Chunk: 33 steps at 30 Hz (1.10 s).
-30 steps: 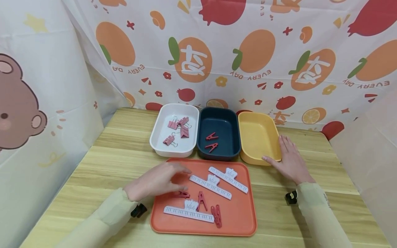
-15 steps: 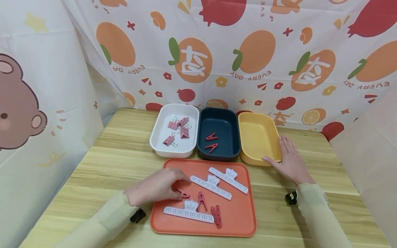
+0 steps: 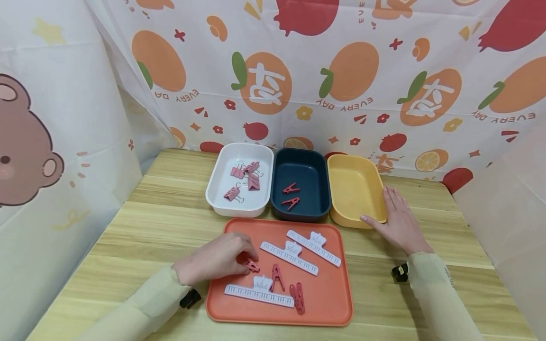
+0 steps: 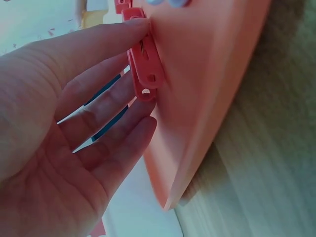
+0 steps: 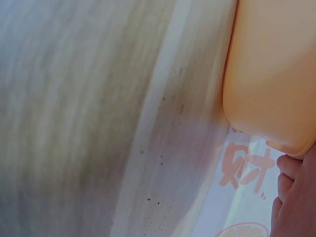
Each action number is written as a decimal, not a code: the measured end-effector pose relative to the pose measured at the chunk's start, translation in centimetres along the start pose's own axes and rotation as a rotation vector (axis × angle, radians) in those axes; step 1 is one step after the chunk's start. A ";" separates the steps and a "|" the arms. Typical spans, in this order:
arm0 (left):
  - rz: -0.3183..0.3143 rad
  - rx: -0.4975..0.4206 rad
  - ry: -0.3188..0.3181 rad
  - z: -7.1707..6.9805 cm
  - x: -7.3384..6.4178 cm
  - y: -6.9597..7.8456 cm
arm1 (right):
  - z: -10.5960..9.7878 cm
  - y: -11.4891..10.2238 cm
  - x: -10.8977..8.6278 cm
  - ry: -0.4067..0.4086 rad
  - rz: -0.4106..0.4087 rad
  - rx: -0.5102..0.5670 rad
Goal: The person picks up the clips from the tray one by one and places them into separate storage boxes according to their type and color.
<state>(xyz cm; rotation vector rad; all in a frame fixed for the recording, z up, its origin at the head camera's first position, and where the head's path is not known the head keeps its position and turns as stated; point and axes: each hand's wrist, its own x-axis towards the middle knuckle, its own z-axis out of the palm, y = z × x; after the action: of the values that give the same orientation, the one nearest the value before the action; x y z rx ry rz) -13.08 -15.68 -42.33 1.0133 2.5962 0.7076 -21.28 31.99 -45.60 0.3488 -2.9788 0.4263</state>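
Note:
Over the left part of the orange tray [image 3: 328,305], my left hand [image 3: 217,255] pinches a red clothespin [image 4: 147,64] between thumb and fingers. Two more red clothespins lie on the tray: one [image 3: 277,277] at the middle, another [image 3: 297,297] nearer the front. Three white long clips with piano-key print share the tray: a front one [image 3: 259,294], a middle one [image 3: 290,258] and a back one [image 3: 314,246]. My right hand [image 3: 400,225] rests with straight fingers against the right side of the yellow bin [image 3: 356,187], its thumb at the near rim.
Behind the tray stand a white bin [image 3: 217,189] with several pink binder clips [image 3: 252,180] and a dark blue bin [image 3: 311,189] holding two red clothespins [image 3: 292,202]. The yellow bin adjoins the blue one. A printed cloth [image 3: 298,85] hangs behind the wooden table [image 3: 170,199].
My left fingers have closed on the red clothespin at the tray's left and shifted it slightly. The right hand has stayed at the yellow bin.

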 end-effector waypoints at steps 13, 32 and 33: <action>0.025 0.009 0.007 0.1 -0.1 -0.2 | 0.0 0.0 -0.1 0.007 -0.001 0.013; 0.009 -0.028 0.008 -0.1 -0.1 0.1 | 0.0 -0.2 -0.2 0.003 0.011 0.011; 0.008 -0.029 0.007 -0.1 -0.1 0.1 | 0.0 -0.2 -0.2 0.004 0.011 0.010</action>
<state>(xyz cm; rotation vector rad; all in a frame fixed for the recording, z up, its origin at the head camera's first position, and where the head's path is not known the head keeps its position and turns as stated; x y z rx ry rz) -12.98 -15.75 -42.23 1.0155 2.5813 0.7493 -21.08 31.84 -45.59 0.3324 -2.9766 0.4429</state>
